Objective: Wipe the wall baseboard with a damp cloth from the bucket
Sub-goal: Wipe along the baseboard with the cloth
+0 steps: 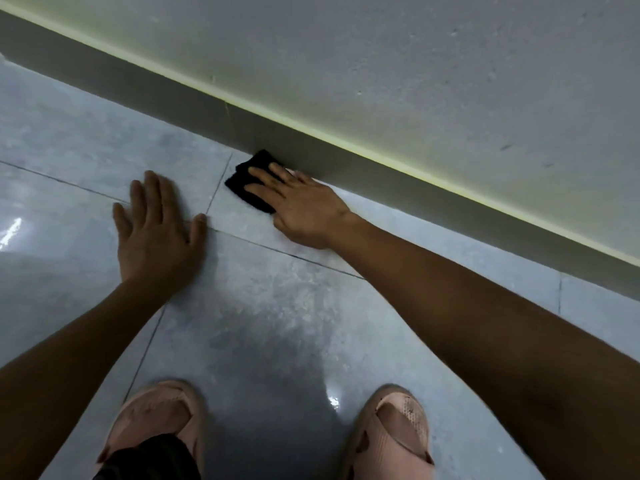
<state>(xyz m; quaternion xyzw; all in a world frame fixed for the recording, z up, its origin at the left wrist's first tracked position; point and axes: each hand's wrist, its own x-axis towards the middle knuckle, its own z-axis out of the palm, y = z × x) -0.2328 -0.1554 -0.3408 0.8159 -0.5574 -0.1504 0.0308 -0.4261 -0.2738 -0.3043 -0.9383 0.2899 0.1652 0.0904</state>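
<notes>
A grey baseboard (194, 102) runs diagonally from upper left to right along the foot of the pale wall, topped by a yellowish strip. My right hand (304, 209) lies flat on a folded black cloth (247, 180), pressing it on the floor tile right where the floor meets the baseboard. The cloth's far corner touches the baseboard. My left hand (157, 230) rests flat on the floor with fingers spread, to the left of the cloth and apart from it. No bucket is in view.
Glossy grey floor tiles (270, 306) with thin grout lines fill the lower frame. Two pink slippers (398, 434) on my feet stand at the bottom edge. The pale wall (415, 81) rises above the baseboard.
</notes>
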